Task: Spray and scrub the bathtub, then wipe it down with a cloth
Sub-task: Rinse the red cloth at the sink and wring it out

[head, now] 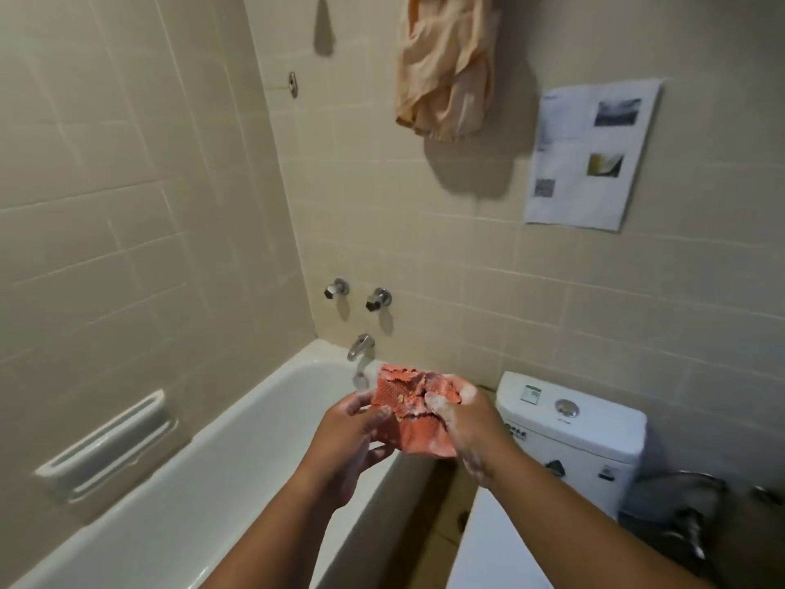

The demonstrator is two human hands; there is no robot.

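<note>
A worn orange-red scrub sponge [405, 408], ragged along its top edge, is held up in front of me over the tub's near rim. My left hand [350, 435] pinches its left side with thumb and fingers. My right hand [463, 423] grips its right side, and soapy foam coats the fingers. The white bathtub [238, 457] runs from lower left toward the far wall, below and left of both hands. Its floor is mostly out of sight.
A chrome spout [361, 346] and two tap handles [357, 293] sit on the tiled end wall. A white soap holder [106, 448] is fixed to the left wall. A toilet cistern [573, 423] stands at right. A peach cloth [446, 65] hangs above, beside a paper sheet [594, 155].
</note>
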